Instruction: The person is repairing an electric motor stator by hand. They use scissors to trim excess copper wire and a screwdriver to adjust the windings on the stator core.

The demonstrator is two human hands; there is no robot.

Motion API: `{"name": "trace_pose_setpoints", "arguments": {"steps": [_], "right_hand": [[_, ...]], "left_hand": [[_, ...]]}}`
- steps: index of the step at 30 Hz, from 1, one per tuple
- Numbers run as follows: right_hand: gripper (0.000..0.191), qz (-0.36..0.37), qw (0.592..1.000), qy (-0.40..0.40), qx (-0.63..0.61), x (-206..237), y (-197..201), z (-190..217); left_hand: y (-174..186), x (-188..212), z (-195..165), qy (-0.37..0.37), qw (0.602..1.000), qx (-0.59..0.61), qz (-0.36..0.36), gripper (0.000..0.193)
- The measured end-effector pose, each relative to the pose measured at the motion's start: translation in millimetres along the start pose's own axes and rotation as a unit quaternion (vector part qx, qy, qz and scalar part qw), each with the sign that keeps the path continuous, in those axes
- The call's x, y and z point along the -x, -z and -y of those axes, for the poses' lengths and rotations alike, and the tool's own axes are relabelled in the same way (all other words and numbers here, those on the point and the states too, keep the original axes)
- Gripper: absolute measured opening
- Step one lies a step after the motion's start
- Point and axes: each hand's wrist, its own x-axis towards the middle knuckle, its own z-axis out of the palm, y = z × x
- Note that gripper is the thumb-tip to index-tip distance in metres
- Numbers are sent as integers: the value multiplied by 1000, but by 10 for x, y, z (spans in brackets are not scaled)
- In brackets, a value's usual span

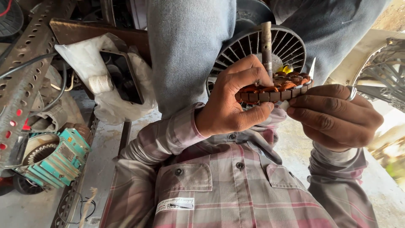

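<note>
A small motor repair workshop, cluttered and rough. The landmark is a teal-green, finned electric motor housing lying on the dusty grey concrete floor at lower left. Just above it runs a rusty slotted steel angle bar punched with rows of holes. To the right of the housing, higher up, sits a crumpled white plastic bag with a roll of white thread. Farther right, a black ribbed plastic fan cover rests against a grey trouser leg. Black cables trail over the bar.
</note>
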Motion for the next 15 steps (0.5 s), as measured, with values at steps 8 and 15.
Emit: {"name": "trace_pose_setpoints", "arguments": {"steps": [8, 15], "right_hand": [[18, -22, 999, -28, 3, -116, -38, 45], [13, -12, 992, -73, 101, -261, -99, 277]], "left_hand": [[-38, -5, 36, -25, 1000, 6, -13, 21], [-69, -12, 71, -26, 999, 8, -21, 18]]}}
